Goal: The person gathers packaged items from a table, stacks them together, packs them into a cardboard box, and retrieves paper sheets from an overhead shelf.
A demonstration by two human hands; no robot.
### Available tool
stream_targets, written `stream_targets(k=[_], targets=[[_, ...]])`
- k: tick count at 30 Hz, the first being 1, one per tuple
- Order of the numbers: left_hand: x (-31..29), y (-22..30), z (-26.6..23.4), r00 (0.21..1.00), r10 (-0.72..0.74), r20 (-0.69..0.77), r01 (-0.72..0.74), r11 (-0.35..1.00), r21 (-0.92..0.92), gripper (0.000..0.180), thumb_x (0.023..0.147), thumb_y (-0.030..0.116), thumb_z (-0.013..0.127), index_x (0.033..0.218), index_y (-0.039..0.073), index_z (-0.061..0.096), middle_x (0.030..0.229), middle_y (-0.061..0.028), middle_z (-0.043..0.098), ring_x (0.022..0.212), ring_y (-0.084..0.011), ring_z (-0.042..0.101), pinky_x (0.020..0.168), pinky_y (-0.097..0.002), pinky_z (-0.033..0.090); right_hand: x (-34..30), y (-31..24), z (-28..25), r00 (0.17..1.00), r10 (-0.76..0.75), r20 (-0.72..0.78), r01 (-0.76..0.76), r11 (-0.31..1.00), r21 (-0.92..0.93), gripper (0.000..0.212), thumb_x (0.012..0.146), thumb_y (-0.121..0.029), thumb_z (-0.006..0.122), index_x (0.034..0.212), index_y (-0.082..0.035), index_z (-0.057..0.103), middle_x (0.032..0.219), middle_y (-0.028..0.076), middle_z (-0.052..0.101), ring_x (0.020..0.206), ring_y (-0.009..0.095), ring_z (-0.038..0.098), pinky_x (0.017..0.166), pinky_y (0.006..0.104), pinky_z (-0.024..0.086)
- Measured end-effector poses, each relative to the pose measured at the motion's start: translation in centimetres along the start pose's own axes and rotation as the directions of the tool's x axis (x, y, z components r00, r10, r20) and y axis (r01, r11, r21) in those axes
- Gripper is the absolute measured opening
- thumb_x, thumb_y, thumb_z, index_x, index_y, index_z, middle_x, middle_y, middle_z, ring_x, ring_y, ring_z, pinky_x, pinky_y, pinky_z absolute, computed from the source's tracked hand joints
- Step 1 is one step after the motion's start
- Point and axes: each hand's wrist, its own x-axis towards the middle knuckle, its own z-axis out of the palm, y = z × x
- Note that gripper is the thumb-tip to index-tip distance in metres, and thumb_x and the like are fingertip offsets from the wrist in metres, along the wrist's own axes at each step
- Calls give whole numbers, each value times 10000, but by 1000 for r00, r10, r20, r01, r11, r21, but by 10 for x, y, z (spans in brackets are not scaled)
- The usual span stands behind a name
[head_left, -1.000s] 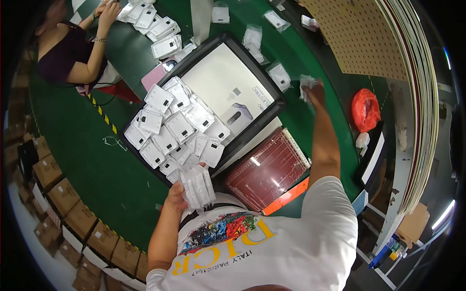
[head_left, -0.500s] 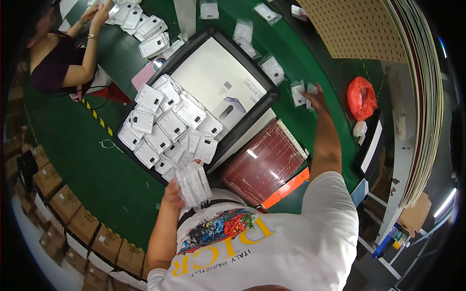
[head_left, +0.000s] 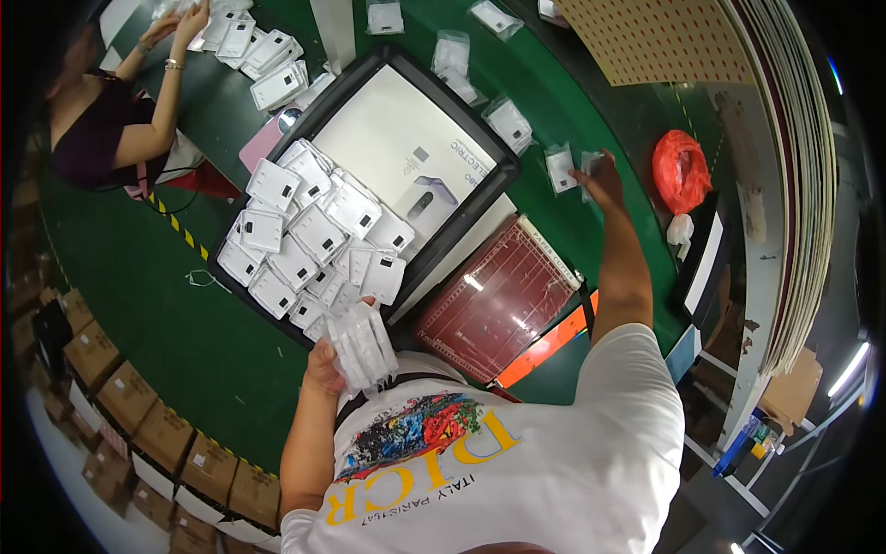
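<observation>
At the crate's near corner my left hand (head_left: 321, 371) grips a stack of clear-bagged white packs (head_left: 362, 346), fingers wrapped round its side. My right hand (head_left: 605, 182) is stretched to the far right over the green tabletop, its fingers closed on a small clear plastic bag (head_left: 588, 166). Just left of those fingertips lies a white piece in a clear bag (head_left: 559, 170). Several similar bagged pieces (head_left: 508, 124) form a loose row beyond. Between my arms a black-rimmed crate (head_left: 506, 172) holds a printed white box panel (head_left: 392, 129) and a heap of white trays (head_left: 318, 234) with small dark squares.
A red cutting mat (head_left: 494, 295) and orange strip (head_left: 544, 351) lie before me. Right of my reaching hand sits a red plastic bag (head_left: 681, 174). A metal post (head_left: 332, 32) rises behind the crate. At left, another person (head_left: 115, 138) handles items beside more white trays (head_left: 277, 85).
The whole view has shifted slightly, moving the scene a little left and up. My left hand keeps the stack; my right hand stays at the small clear bag.
</observation>
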Motion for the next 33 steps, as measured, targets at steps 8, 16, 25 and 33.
stream_targets(k=[8, 16, 25, 33], targets=[[2, -2, 1, 1000, 15, 20, -15, 1000, -15, 1127, 596, 323, 877, 1498, 42, 264, 1160, -174, 628, 1038, -351, 652, 913, -650, 506, -5, 19, 17, 996, 42, 73, -43, 999, 2, 1034, 619, -413, 894, 1401, 12, 367, 1329, 231, 562, 1215, 350, 570, 1034, 388, 453], [3, -1, 6, 1000, 4, 8, -5, 1000, 24, 1126, 592, 325, 878, 1494, 36, 269, 1160, -182, 626, 1041, -354, 652, 904, -645, 515, 5, 15, 35, 996, 3, 87, -3, 1000, 1, 1161, 569, -397, 917, 1459, 21, 299, 1352, 242, 532, 1255, 363, 529, 1068, 409, 426], [3, 1, 9, 1000, 17, -5, -17, 1000, 16, 1125, 588, 334, 876, 1492, 34, 278, 1147, -176, 630, 1007, -348, 666, 890, -633, 525, 4, 12, 43, 983, -142, 114, 157, 978, -136, 1145, 585, -372, 894, 1482, 13, 297, 1360, 253, 514, 1285, 421, 467, 1107, 451, 375], [5, 5, 19, 1000, 5, 13, -6, 997, 73, 1101, 595, 342, 863, 1482, 15, 298, 1128, -162, 646, 977, -334, 676, 869, -621, 536, 11, -44, 37, 946, -323, -28, 316, 938, -141, 935, 633, -324, 821, 1416, -22, 409, 1279, 288, 560, 1154, 440, 569, 995, 470, 467]])
